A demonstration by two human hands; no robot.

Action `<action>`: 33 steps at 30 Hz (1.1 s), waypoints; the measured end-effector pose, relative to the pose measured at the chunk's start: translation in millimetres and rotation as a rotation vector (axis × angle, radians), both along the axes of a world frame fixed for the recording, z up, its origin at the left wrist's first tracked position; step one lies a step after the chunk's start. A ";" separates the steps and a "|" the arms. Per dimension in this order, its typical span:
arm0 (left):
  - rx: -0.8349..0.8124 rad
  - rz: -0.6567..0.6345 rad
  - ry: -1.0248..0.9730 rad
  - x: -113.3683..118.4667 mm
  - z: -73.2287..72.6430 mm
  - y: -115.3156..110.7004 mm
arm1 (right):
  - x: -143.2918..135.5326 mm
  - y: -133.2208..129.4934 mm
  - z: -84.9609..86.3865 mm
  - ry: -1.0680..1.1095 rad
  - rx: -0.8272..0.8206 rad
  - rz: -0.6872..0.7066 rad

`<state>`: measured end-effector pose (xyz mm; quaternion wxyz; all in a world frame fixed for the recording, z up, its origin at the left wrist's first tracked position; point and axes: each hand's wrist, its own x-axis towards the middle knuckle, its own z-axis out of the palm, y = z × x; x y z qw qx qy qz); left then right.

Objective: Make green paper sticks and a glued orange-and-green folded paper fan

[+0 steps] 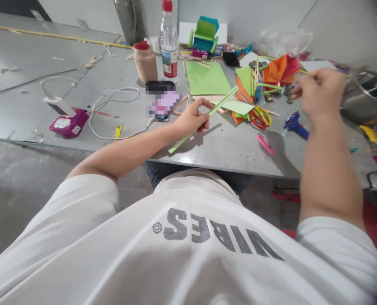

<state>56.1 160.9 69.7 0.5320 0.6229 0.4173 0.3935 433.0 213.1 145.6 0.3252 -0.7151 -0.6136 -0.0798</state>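
Observation:
Slanting across the front of the table, a narrow light green paper strip (224, 101) is pinched in the fingers of my left hand (193, 118). Its lower end reaches toward the table's front edge. My right hand (323, 91) is raised over the right side, fingers curled together. What it holds, if anything, I cannot make out. Below it lies a blue glue gun (296, 123). Between the hands are yellow-and-red-handled scissors (260, 117) and a pink cutter (265, 144). A green paper sheet (207, 78) lies behind my left hand, with a pale green piece (239, 106) nearby.
At the back stand a water bottle (169, 51), a tan jar (145, 63) and a small green-and-blue chair model (204, 34). Orange folded paper (279, 71) sits right of centre. A phone (164, 103), white cable (94, 114) and purple power block (69, 123) lie left; a metal pot (366, 97) stands right.

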 end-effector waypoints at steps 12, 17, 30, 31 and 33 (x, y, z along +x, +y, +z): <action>0.171 -0.126 0.061 -10.9 -3.7 -5.0 | -131.6 -14.4 -56.8 0.992 -0.272 0.578; 0.240 -0.134 0.199 -12.4 -2.7 -5.5 | -136.3 -21.3 -59.4 0.980 -0.246 0.570; 0.410 -0.120 0.399 -16.7 -0.9 -4.4 | -134.2 -21.8 -63.7 1.061 -0.312 0.609; 0.367 -0.134 0.359 -16.1 -1.8 -3.2 | -135.3 -22.8 -63.0 1.066 -0.319 0.615; 0.248 -0.134 0.261 -13.4 -3.2 -0.7 | -139.1 -26.2 -61.4 1.077 -0.341 0.627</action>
